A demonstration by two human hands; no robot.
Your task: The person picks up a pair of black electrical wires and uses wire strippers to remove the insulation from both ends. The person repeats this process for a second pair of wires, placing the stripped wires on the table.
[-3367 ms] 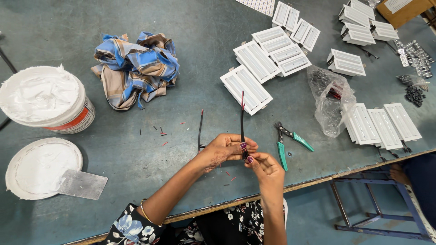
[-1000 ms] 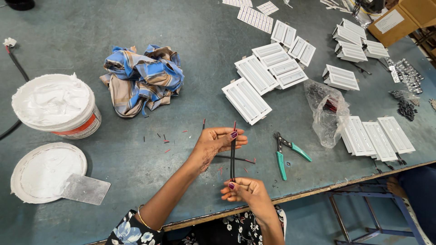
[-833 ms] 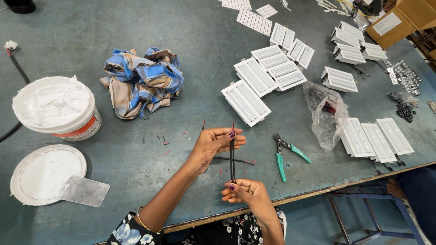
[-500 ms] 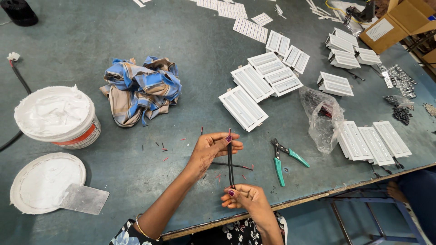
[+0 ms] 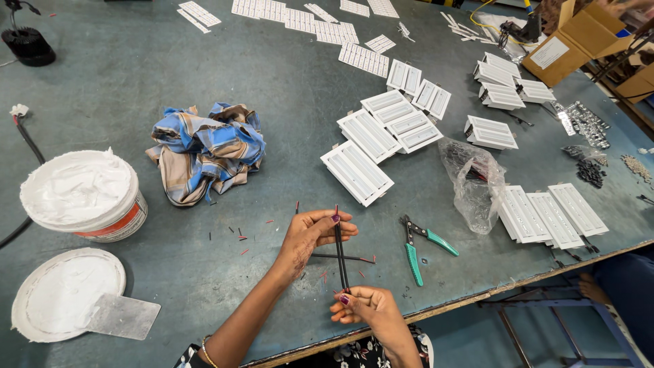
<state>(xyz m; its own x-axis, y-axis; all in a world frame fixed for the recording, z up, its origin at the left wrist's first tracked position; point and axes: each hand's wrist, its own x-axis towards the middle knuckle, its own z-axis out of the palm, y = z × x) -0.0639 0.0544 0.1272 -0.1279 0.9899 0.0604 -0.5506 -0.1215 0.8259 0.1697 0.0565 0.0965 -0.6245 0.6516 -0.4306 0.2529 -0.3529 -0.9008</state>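
Currently the thin black wire pair (image 5: 338, 255) runs near-vertical between my hands over the grey-green worktable (image 5: 286, 95), my left hand (image 5: 310, 235) pinching its far end, my right hand (image 5: 364, 307) pinching its near end, 1 green-handled wire stripper (image 5: 421, 244) lying just right.

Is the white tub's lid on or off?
Off. The tub stands open, white paste showing, and its lid lies flat on the table beside it.
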